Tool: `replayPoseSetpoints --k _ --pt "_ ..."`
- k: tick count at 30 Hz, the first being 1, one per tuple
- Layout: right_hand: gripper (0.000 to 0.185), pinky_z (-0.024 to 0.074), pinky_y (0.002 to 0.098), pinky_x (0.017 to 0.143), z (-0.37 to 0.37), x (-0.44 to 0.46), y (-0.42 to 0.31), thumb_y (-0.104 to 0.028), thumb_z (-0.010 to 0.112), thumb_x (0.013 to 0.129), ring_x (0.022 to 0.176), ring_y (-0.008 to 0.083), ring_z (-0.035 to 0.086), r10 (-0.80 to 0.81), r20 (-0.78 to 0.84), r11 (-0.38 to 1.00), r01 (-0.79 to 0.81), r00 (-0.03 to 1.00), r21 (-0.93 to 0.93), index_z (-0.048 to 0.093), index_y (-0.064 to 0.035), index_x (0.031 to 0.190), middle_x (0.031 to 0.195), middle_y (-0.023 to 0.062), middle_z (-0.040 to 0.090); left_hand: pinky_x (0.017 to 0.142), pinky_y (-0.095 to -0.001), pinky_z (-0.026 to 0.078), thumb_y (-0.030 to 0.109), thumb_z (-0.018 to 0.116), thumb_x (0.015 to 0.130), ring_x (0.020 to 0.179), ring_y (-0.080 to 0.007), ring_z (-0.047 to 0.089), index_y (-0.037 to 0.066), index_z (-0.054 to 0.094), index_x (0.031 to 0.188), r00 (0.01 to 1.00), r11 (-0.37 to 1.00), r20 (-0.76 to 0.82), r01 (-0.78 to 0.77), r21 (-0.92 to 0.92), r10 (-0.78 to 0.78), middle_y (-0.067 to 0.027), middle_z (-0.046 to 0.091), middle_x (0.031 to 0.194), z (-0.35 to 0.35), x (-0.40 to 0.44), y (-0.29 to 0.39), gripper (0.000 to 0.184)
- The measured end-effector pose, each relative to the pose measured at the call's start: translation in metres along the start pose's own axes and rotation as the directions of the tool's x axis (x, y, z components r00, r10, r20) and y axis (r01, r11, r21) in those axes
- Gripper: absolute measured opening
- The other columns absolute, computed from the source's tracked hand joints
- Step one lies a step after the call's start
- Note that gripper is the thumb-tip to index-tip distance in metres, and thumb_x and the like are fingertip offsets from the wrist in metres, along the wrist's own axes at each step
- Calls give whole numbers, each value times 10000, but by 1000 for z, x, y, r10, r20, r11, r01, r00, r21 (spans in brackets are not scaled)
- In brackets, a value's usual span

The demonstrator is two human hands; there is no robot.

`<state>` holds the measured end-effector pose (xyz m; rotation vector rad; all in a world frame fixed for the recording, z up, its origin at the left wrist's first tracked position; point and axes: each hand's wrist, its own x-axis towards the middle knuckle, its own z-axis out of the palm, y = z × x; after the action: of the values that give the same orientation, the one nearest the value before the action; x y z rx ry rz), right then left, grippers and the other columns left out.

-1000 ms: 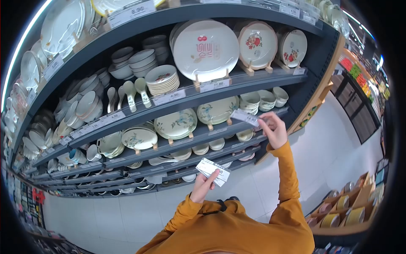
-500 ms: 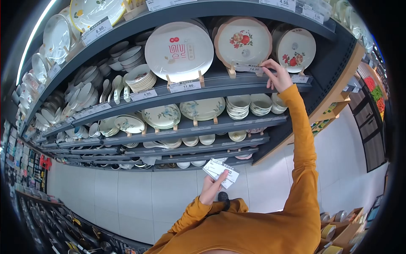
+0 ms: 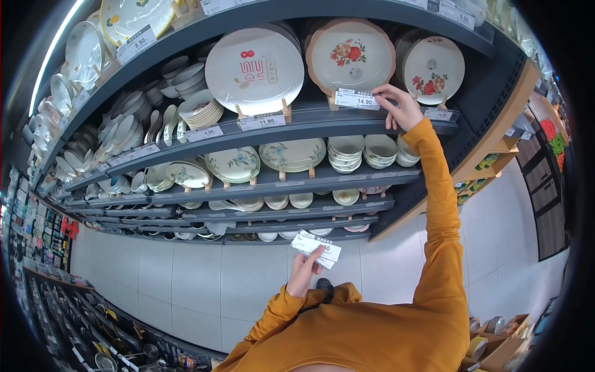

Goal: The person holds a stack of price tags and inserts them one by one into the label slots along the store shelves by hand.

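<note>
Right hand is up at the shelf, arm extended; its grip is pinched, thumb and fingers on the right end of a price tag. Tag reads 14.90, print facing the camera, roughly level, in front of the lower rim of the scalloped plate. Can't tell if it touches the shelf edge. Left hand is low, in front of the body, well apart from the right; its grip is closed on a small stack of tags, fanned a bit, thumb on top. Top one's price is partly under the thumb, only the end reads. Scalloped plate has a red fruit print and stands tilted back on a wooden stand. To its right, a smaller plate with a similar print; to its left, a big plate with red characters, an 11.80 label below it. Next level down: blue-flower plates, then stacked bowls to their right. Spoons and small dishes sit left of the big plate. Pale tile floor beneath.
</note>
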<state>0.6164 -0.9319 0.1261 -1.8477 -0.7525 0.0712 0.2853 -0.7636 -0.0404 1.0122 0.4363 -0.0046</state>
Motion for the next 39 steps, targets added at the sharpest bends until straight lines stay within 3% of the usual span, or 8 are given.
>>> replayPoseSetpoints --k 9,13,15,17,21,23,30,39 --pt "226 463 221 465 -11 -9 0 -127 557 931 524 92 587 -69 66 958 84 995 -274 633 -31 1121 1009 50 623 511 -214 334 243 596 927 547 -64 456 22 596 934 998 998 -24 -59 -10 59 -13 591 729 0 3 20 221" --pt "211 508 274 667 10 -31 -17 -103 555 921 717 156 623 -292 -45 867 244 955 -434 629 -5 1092 1135 85 595 509 -213 341 230 599 930 559 -63 458 24 590 931 992 992 -27 -125 25 125 -10 583 738 1 4 34 205" --pt "190 505 302 698 41 -66 -42 -113 564 918 750 184 623 -336 -135 853 240 932 -463 636 16 1038 1038 112 625 499 -210 342 220 596 933 569 -56 453 11 600 924 976 974 -34 -213 82 217 -13 592 759 2 4 46 210" --pt "183 493 312 691 86 -103 -38 -134 590 906 725 189 612 -247 -114 961 228 962 -158 633 30 975 890 127 640 497 -209 345 214 602 930 575 -52 454 2 598 938 951 951 -71 -292 104 300 -12 595 768 8 1 60 212" --pt "223 460 271 647 157 -161 -46 -164 629 888 661 146 574 -5 77 993 -4 997 116 593 45 818 729 98 621 478 -193 354 185 599 935 552 -49 456 3 599 947 928 929 -58 -363 77 368 -10 591 764 6 -4 75 182" --pt "219 441 239 660 174 -172 -54 -121 592 912 661 88 512 1 147 992 -19 989 122 533 35 770 681 35 550 477 -193 365 188 600 935 548 -53 470 3 600 949 927 927 -52 -366 75 371 -13 595 765 0 -12 80 186" --pt "202 428 245 707 242 -190 -100 -93 611 894 697 79 476 13 178 980 -48 984 192 513 16 754 703 18 501 478 -199 378 185 603 932 555 -58 491 -5 606 954 918 917 -12 -397 35 397 -22 604 777 -64 -60 101 192" --pt "244 419 237 645 415 -240 -165 -146 664 871 653 62 474 -13 90 970 -10 996 244 527 6 737 662 7 521 467 -192 378 196 604 930 546 -59 511 -20 603 977 935 932 59 -353 85 348 -37 614 768 -229 -145 129 222"
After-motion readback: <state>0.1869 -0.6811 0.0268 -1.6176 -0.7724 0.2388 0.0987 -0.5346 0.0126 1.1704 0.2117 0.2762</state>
